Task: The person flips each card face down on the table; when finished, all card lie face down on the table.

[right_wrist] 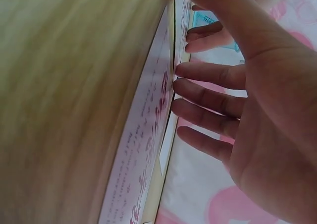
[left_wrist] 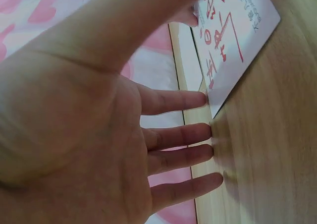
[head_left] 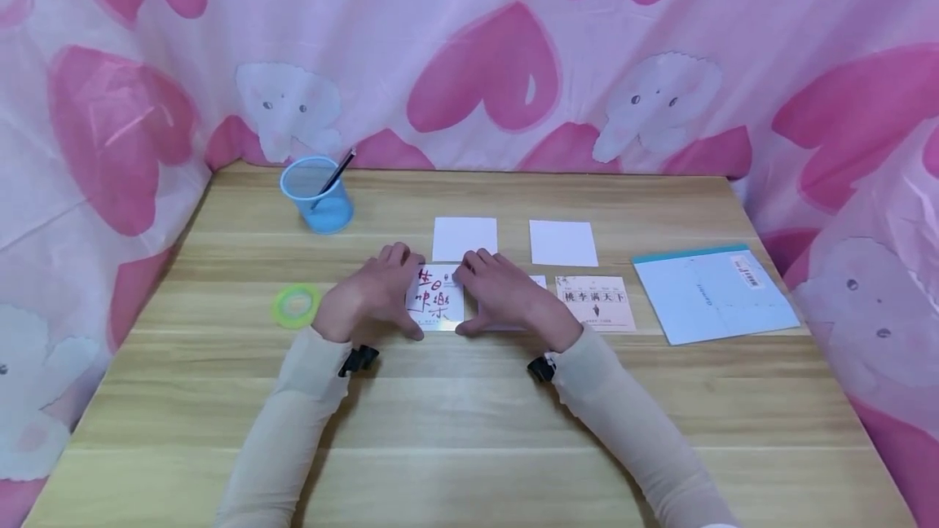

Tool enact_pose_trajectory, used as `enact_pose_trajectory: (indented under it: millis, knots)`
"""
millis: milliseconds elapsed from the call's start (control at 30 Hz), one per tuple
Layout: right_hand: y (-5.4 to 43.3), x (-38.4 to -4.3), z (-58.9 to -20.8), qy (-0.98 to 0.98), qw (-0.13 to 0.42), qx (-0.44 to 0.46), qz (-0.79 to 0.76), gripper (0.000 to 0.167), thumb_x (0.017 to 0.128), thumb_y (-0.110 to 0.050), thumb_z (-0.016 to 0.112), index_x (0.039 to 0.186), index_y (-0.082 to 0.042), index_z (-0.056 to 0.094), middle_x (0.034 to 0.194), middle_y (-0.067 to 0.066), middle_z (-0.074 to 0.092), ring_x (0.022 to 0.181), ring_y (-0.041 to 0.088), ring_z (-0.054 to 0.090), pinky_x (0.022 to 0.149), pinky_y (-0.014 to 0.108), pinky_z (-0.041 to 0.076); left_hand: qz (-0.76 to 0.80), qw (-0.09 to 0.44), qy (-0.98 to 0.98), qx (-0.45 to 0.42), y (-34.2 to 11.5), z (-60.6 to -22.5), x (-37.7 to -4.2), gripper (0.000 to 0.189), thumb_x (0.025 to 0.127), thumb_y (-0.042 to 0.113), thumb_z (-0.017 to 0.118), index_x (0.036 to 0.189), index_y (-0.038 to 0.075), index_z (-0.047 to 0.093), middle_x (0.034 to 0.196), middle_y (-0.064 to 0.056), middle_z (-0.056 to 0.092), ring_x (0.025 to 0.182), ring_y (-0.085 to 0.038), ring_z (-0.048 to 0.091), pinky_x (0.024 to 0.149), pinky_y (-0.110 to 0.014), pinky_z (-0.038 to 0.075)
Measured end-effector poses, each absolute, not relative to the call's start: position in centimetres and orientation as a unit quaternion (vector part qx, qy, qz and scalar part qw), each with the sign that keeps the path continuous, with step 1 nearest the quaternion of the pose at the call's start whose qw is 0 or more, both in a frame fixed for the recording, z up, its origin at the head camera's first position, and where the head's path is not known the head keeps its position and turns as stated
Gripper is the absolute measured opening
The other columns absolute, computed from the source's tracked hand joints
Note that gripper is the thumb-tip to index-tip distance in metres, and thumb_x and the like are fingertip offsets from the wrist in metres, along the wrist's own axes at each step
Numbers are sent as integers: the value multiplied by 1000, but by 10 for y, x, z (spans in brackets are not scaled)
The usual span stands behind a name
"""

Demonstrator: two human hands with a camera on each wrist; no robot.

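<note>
A white card with large red Chinese characters lies flat on the table between the two hands. My left hand is at its left side, fingers spread and fairly straight. In the left wrist view the fingertips come down by the card's corner. My right hand arches over a second card and hides most of it. Its fingers and thumb reach toward the first card's right edge. In the right wrist view a printed card lies below the extended fingers. Neither palm holds anything.
To the right is a pinkish card with black characters. Two blank white cards lie behind. A pale blue notepad is at right. At left are a green tape roll and a blue mesh cup holding a pen.
</note>
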State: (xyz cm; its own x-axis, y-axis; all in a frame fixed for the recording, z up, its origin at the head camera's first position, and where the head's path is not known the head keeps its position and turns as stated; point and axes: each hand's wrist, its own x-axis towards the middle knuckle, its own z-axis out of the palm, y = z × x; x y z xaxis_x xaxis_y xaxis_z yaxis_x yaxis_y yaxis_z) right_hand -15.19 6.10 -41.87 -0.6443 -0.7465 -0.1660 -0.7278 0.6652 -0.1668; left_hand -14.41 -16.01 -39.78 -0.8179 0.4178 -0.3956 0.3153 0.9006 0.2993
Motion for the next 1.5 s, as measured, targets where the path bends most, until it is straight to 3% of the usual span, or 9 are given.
enact_pose_trajectory:
  millis: [300, 567, 900, 1133, 1367, 1500]
  knots:
    - [56, -148, -420, 900, 118, -413, -67, 84, 71, -63, 77, 130, -8, 52, 133, 7, 44, 116, 21, 39, 105, 37, 34, 73, 231, 949, 200, -154, -398, -141, 108, 61, 51, 91, 141, 0, 40, 126, -12, 40, 112, -26, 37, 98, -40, 40]
    - [61, -149, -423, 907, 105, -403, -56, 106, 67, -70, 75, 143, -4, 43, 129, 9, 45, 113, 22, 38, 101, 37, 35, 66, 227, 949, 210, -151, -398, -140, 107, 60, 51, 91, 139, 0, 39, 124, -10, 40, 109, -25, 38, 96, -39, 41]
    - [62, -153, -424, 911, 67, -404, -50, 95, 65, -75, 72, 129, -8, 58, 118, 4, 47, 106, 19, 38, 94, 34, 37, 79, 222, 946, 223, -148, -398, -138, 112, 59, 58, 88, 143, 3, 39, 127, -12, 39, 111, -27, 36, 97, -43, 39]
    - [60, -152, -423, 910, 53, -411, -26, 90, 65, -77, 70, 126, -11, 60, 117, 3, 49, 104, 20, 40, 92, 36, 38, 81, 208, 942, 249, -143, -402, -139, 101, 63, 54, 88, 139, 4, 44, 123, -8, 40, 108, -22, 37, 94, -36, 39]
    - [60, -152, -419, 910, 57, -409, -34, 89, 66, -75, 71, 128, -11, 59, 119, 4, 48, 107, 20, 40, 97, 38, 37, 102, 205, 938, 261, -142, -401, -139, 97, 63, 48, 89, 135, 2, 43, 119, -6, 41, 106, -22, 37, 94, -37, 37]
    - [67, -155, -412, 908, 67, -405, -86, 100, 64, -75, 73, 137, -10, 52, 126, 4, 47, 112, 19, 41, 101, 38, 37, 157, 203, 929, 266, -150, -399, -142, 101, 62, 44, 90, 138, 3, 39, 121, -4, 42, 107, -20, 38, 95, -36, 37]
